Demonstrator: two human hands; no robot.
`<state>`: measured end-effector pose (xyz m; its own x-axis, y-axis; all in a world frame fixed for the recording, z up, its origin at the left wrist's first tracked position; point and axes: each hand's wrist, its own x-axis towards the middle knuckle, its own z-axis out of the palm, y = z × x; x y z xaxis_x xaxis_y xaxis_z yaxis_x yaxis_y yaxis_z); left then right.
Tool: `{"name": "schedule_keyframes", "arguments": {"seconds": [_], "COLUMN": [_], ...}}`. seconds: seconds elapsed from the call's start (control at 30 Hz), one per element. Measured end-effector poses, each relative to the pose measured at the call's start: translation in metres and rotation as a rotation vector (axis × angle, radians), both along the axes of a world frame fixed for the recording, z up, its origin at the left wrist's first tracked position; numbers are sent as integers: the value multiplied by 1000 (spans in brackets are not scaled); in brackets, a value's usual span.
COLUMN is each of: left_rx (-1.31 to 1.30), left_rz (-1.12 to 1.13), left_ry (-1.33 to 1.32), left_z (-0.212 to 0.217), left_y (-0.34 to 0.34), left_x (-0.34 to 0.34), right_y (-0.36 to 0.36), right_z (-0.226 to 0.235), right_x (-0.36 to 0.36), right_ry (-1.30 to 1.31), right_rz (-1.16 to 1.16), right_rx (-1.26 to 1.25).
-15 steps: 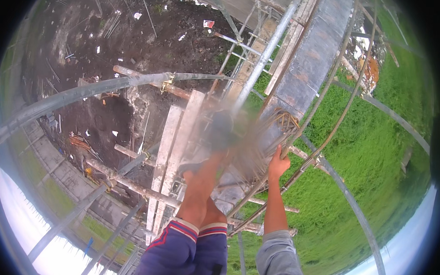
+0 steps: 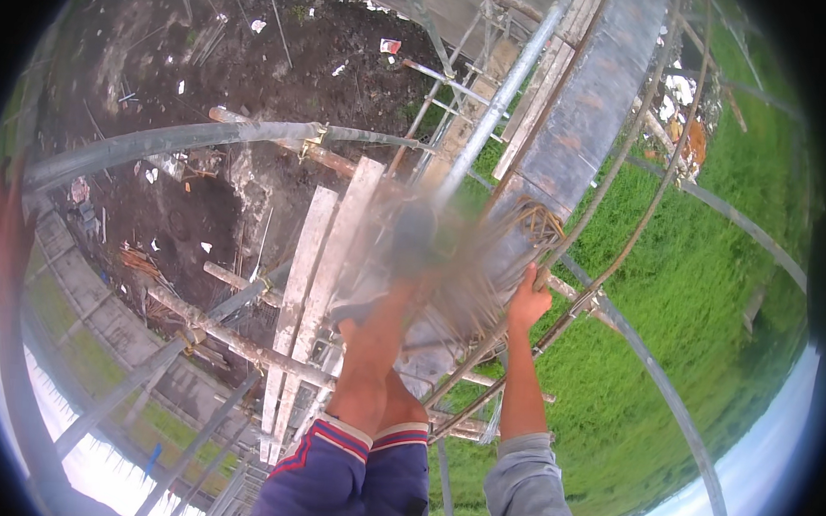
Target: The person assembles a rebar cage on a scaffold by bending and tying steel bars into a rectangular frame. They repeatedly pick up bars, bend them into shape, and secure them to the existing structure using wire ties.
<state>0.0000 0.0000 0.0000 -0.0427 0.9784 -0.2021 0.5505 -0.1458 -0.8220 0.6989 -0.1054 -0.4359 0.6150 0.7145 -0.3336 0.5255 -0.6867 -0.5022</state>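
Your right hand [image 2: 528,303] is closed around a thin rusty steel reinforcing bar [image 2: 616,174], whose long axis runs up and away from that hand. Your left hand [image 2: 5,226], fingers spread, is well apart at far left, touching the grey scaffold tube [image 2: 171,140].

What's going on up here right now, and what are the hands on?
A person stands high on scaffolding, looking down past bare legs at wooden planks and the muddy ground far below. The right hand grips a thin curved steel bar beside a blurred bundle of rods. The left hand is raised at the far left edge, next to a curved metal pipe; whether it touches the pipe cannot be told. Green grass lies to the right.
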Motion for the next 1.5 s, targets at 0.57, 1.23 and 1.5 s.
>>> {"name": "schedule_keyframes", "arguments": {"seconds": [0.57,1.23,1.5], "left_rx": [-1,61,-225], "left_rz": [1135,767,1036], "left_ry": [-981,-1275,-1189], "left_z": [-713,-714,-696], "left_y": [-224,-18,-173], "left_x": [293,362,334], "right_y": [-7,-5,-3], "right_z": [-5,-3,-3], "right_x": [0,1,-1], "right_ry": [209,222,84], "right_rz": [-171,-200,-148], "right_rx": [-31,-94,-139]}}
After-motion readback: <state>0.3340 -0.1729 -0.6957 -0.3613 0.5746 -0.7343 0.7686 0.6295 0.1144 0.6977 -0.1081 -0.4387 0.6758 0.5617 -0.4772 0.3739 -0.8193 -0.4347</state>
